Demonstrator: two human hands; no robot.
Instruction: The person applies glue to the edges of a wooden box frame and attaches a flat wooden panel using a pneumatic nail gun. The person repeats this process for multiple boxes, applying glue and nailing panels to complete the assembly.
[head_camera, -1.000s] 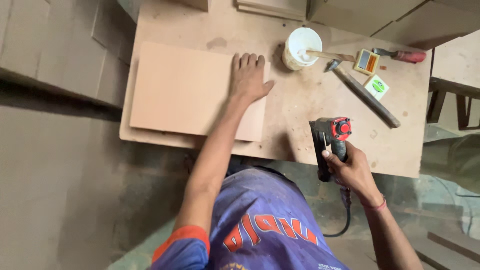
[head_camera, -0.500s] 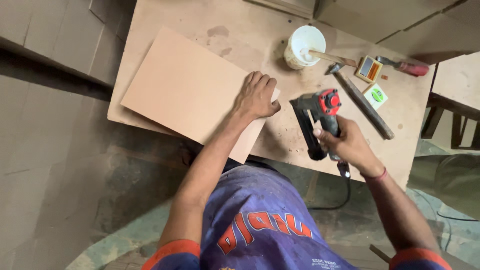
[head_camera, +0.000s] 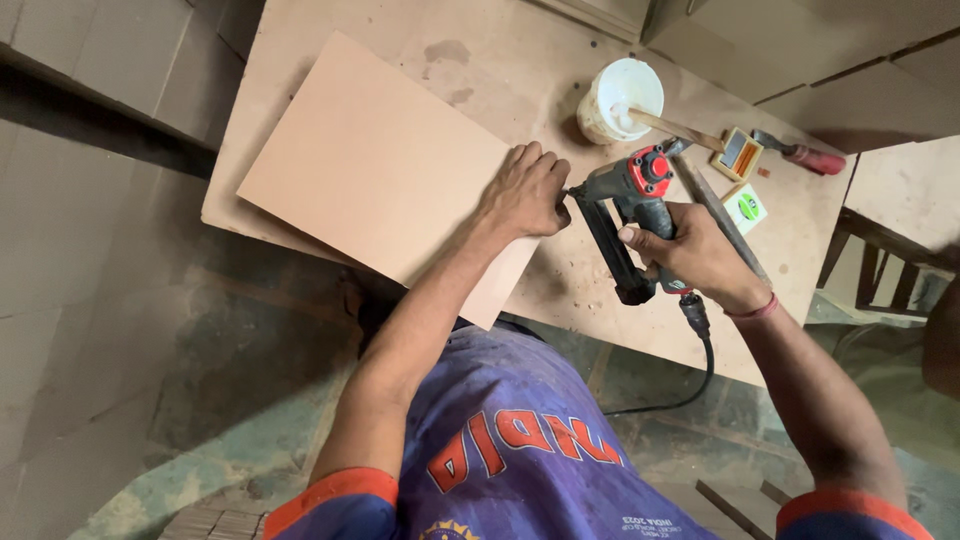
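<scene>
A flat light-brown board (head_camera: 385, 165) lies on the workbench (head_camera: 800, 260), its near corner hanging over the bench edge. My left hand (head_camera: 525, 192) presses down on the board's right edge, fingers curled. My right hand (head_camera: 690, 255) grips a black and red nail gun (head_camera: 625, 215), whose nose sits against the board edge just beside my left fingers. A black hose (head_camera: 690, 370) drops from the gun's handle below the bench.
A white pot (head_camera: 620, 98) with a wooden stick stands at the back of the bench. Beside it lie a small orange box (head_camera: 741, 152), a red-handled tool (head_camera: 805, 155), a green-and-white packet (head_camera: 746, 207) and a long dark bar (head_camera: 735, 240). A wooden stool frame (head_camera: 885, 265) stands right.
My right hand has brought the nail gun up from the bench's near edge to the board's right edge. My left hand slid from flat on the board to curled at that edge.
</scene>
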